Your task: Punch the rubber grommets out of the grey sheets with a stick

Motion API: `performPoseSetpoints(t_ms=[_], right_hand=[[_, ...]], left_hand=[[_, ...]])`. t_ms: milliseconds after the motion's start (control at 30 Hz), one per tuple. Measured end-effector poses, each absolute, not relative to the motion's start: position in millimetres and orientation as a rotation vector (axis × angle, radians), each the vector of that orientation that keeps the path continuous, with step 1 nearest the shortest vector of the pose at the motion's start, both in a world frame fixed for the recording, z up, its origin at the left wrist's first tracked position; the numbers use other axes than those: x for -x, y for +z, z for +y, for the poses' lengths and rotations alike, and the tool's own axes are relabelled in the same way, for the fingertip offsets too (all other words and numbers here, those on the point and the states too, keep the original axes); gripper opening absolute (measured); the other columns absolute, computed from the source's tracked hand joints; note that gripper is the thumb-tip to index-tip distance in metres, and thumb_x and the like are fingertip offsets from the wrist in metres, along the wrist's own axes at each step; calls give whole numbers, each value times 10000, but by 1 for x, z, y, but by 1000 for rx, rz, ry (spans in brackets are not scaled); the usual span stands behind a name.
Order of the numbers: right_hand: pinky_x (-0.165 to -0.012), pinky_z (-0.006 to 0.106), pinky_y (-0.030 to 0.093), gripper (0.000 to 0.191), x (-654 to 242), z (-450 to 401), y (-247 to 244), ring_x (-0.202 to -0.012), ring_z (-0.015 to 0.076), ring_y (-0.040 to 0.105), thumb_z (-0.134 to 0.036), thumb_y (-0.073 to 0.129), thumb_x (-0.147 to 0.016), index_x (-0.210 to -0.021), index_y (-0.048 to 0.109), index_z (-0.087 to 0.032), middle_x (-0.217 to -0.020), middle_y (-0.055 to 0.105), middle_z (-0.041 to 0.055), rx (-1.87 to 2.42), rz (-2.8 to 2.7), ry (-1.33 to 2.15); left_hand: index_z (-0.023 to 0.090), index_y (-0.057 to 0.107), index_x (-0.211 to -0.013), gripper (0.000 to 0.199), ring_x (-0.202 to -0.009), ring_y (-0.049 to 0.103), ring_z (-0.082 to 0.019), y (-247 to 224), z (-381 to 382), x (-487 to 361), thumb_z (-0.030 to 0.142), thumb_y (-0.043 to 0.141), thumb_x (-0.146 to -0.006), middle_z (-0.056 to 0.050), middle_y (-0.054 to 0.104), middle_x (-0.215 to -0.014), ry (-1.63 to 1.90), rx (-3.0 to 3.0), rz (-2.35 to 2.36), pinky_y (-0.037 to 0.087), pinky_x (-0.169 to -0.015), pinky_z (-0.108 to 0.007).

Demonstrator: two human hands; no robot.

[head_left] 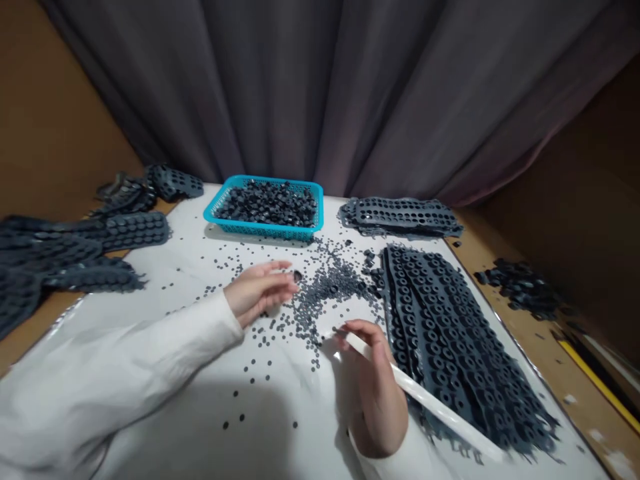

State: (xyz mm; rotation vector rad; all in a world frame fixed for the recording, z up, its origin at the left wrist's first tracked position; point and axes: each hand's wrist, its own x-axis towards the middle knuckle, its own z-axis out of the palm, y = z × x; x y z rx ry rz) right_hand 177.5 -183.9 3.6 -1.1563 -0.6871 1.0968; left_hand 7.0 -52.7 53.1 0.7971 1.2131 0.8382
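My left hand is raised over the middle of the table. Between its thumb and fingertips it pinches a small black rubber part. My right hand grips a long white stick, whose near end slants down to the lower right; the tip by my fingers is partly hidden. Beneath and between my hands lie scattered small black discs, thickest near the centre. Just right of my right hand are stacked black rubber sheets with rows of ring-shaped parts.
A blue basket full of small black parts stands at the back. Perforated black sheets lie at the back right, more sheets at the left. A heap of black pieces sits on the right edge, and a grey curtain hangs behind.
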Motion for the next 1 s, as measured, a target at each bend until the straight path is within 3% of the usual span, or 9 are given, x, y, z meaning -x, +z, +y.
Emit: performPoseSetpoints(t_ms=[100, 233, 467, 667, 1000], right_hand=[[-741, 327, 498, 356, -181, -182, -3, -809, 197, 609, -559, 502, -844, -938, 624, -238, -910, 634, 49, 1219, -654, 1085], [-711, 351, 504, 401, -182, -176, -9, -740, 217, 630, -565, 546, -815, -929, 657, -197, -827, 650, 72, 1257, -685, 1054], [-822, 402, 512, 470, -181, -172, -3, -939, 299, 643, -608, 578, -760, -935, 709, -192, -1045, 676, 118, 1403, -785, 945], [-843, 408, 514, 511, -176, -174, 8, -1008, 333, 636, -644, 574, -735, -948, 719, -202, -1038, 703, 128, 1444, -673, 1102], [-889, 409, 479, 535, -176, -173, 9, -1049, 335, 616, -666, 521, -759, -947, 732, -211, -1082, 698, 116, 1440, -773, 1050]], left_hand=[[141, 572, -1016, 266, -596, 619, -96, 61, 6, 22, 132, 696, -781, 5, 640, -750, 1105, -1058, 1368, 490, -499, -161], [124, 587, -1043, 183, -859, 620, -175, 67, 76, 61, 220, 602, -888, -53, 620, -1007, 1235, -1407, 1546, 534, -743, -349], [155, 551, -1181, 320, -1168, 487, -277, 74, 108, 125, 276, 600, -889, -100, 503, -1285, 1036, -1993, 1651, 394, -968, -520], [162, 618, -1050, 216, -1151, 502, -251, 64, 84, 138, 302, 602, -887, -82, 567, -1206, 631, -2400, 1444, 372, -993, -499], [164, 562, -1148, 278, -1048, 556, -235, 45, 151, 74, 317, 560, -915, -92, 546, -1204, 368, -2617, 1404, 473, -883, -451]])
